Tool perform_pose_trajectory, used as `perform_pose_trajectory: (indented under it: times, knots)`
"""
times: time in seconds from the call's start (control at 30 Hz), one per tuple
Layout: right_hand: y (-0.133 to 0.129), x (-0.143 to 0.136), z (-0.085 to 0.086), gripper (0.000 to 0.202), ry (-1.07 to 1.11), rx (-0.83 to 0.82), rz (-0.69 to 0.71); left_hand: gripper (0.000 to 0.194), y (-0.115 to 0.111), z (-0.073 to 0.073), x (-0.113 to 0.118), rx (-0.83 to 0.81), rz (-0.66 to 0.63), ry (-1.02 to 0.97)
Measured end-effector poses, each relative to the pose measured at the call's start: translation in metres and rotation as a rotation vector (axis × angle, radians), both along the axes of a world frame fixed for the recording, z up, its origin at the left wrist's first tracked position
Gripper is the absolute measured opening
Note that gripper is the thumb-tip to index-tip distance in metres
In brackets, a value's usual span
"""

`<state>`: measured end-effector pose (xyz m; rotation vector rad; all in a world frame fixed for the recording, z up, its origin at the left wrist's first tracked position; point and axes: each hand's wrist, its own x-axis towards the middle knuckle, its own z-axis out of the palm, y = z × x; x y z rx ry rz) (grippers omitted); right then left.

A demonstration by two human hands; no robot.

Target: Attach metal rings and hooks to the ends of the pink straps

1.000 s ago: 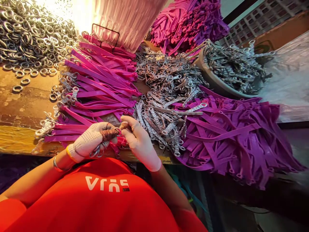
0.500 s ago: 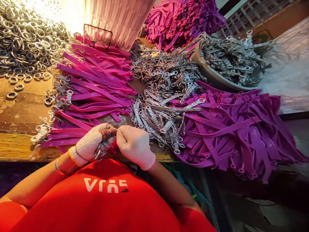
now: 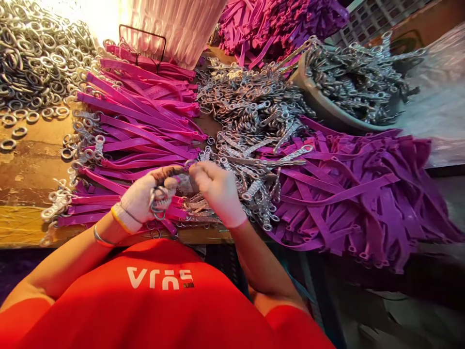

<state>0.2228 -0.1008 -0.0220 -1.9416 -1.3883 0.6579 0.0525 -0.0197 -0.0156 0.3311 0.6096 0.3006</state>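
My left hand (image 3: 147,196), in a pale knit glove with dark-stained fingers, is closed around several metal rings (image 3: 158,201) bunched against its palm. At its fingertips a single ring (image 3: 189,164) meets the pinched fingers of my right hand (image 3: 220,191), which wears a white glove and is slightly blurred. A small purple end shows by the left thumb; what it belongs to is hidden. Beneath and behind both hands lie pink-purple straps (image 3: 145,128), with metal links and rings at their left ends. Silver chain-like metal strips (image 3: 250,145) lie just beyond my right hand.
Loose rings (image 3: 39,63) are heaped at the back left of the wooden table (image 3: 29,182). A tub (image 3: 308,92) of metal strips stands at the back right. Purple straps (image 3: 348,189) spread over the right side, and another strap pile (image 3: 276,29) lies behind. A wire frame (image 3: 143,30) stands at the back.
Both hands have risen forward from close to the red shirt to over the straps. The fingers have drawn slightly apart, and a ring now shows between the fingertips.
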Motion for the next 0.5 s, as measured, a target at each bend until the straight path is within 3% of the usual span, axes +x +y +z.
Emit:
perform_pose_trajectory:
  times: [0.07,0.13,0.2,0.3,0.4,0.5]
  knots:
    - [0.017,0.014,-0.012,0.03,-0.121,0.037,-0.08,0.017,0.008,0.006,0.0,-0.087,0.178,-0.091]
    - [0.032,0.02,-0.028,0.027,-0.223,0.031,-0.062,0.022,0.013,0.01,0.001,-0.103,0.362,-0.154]
    - [0.042,0.02,-0.042,0.023,-0.296,0.028,-0.029,0.032,0.015,0.011,0.003,-0.105,0.451,-0.163]
    - [0.051,0.016,-0.054,0.023,-0.351,0.016,-0.019,0.04,0.013,0.007,0.009,-0.15,0.39,-0.147]
    - [0.051,0.015,-0.055,0.02,-0.324,0.009,-0.022,0.033,0.012,0.004,0.014,-0.159,0.265,-0.16]
    - [0.039,0.015,-0.044,0.02,-0.25,0.098,0.012,0.02,0.013,0.007,0.012,0.005,0.146,-0.084]
